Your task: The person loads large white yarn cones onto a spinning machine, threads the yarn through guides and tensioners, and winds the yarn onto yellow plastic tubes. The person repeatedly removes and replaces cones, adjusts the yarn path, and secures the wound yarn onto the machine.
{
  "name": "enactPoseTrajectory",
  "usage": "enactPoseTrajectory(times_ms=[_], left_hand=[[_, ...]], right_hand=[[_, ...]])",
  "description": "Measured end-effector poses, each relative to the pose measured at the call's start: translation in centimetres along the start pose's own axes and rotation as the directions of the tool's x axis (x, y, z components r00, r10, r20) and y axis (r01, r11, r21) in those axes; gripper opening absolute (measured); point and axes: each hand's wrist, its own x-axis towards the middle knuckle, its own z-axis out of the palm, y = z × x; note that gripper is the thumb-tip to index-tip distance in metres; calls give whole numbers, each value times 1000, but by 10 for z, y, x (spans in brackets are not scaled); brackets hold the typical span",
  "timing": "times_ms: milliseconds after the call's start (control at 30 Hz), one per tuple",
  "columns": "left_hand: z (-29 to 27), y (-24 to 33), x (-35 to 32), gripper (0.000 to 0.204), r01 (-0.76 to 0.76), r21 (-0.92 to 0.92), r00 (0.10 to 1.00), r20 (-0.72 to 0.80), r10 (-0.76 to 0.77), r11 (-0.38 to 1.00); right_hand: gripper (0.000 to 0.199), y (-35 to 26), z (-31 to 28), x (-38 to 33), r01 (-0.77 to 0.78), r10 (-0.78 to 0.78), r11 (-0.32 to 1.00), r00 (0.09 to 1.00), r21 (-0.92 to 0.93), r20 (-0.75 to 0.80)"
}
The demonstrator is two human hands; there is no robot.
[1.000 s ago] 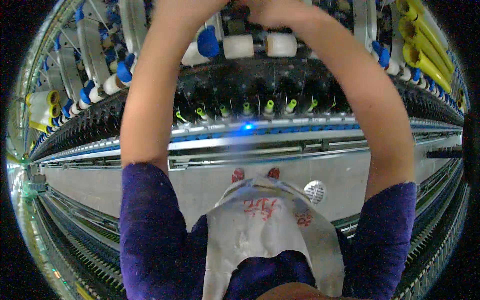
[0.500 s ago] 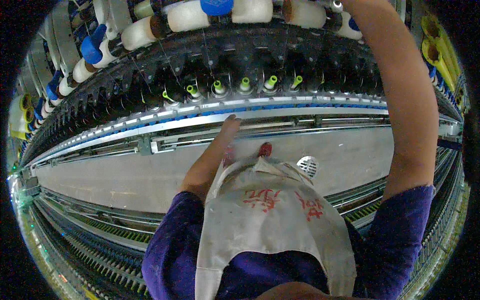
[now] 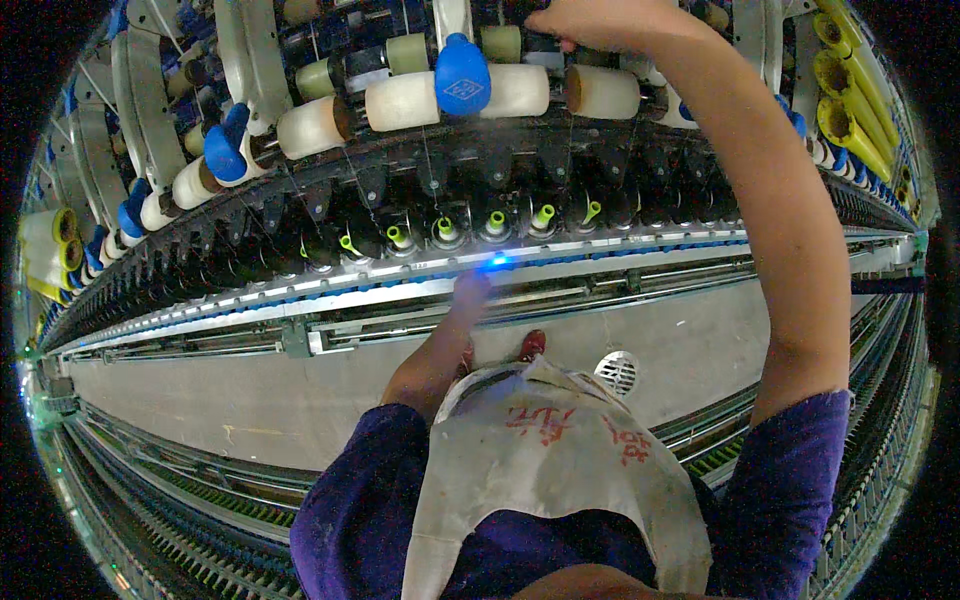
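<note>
My right arm reaches up over a yarn spinning machine. My right hand (image 3: 590,22) is at the top edge among the rollers, beside a pale green roller (image 3: 501,43). Its fingers are bent together, and anything between them is too small to make out. Below it, white rollers (image 3: 402,102) flank a blue-capped pressure arm (image 3: 462,80). My left hand (image 3: 472,290) is at the long metal rail (image 3: 380,285), its fingers smeared by motion. A bright blue light (image 3: 500,262) glows just above its fingertips. Green-topped bobbins (image 3: 497,222) stand in a row behind the rail.
Yellow tubes (image 3: 845,120) hang at the far right, with more yellow tubes (image 3: 50,240) at the far left. Beneath my arms lies a grey floor (image 3: 250,400) with a round drain grate (image 3: 617,372). Another machine row (image 3: 200,500) runs behind me.
The machine sits lower in the picture, and more rollers show at the top. My right hand has come into view, further left. A blue light has appeared by my left hand.
</note>
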Motion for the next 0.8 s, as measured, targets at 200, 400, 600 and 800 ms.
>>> enactPoseTrajectory(times_ms=[200,400,600,800], left_hand=[[-12,68,1,8,478,7,873,111,-475,879],[9,256,-20,21,-10,440,994,104,-40,898],[52,354,9,57,-373,398,909,-25,416,838],[73,349,63,32,-270,330,926,-169,337,905]], right_hand=[[49,-4,-14,-6,-122,107,989,980,79,168],[42,30,17,24,-79,81,991,997,-106,13],[46,51,32,28,101,-103,995,985,-20,-136],[42,40,25,20,25,17,945,992,327,-126]])
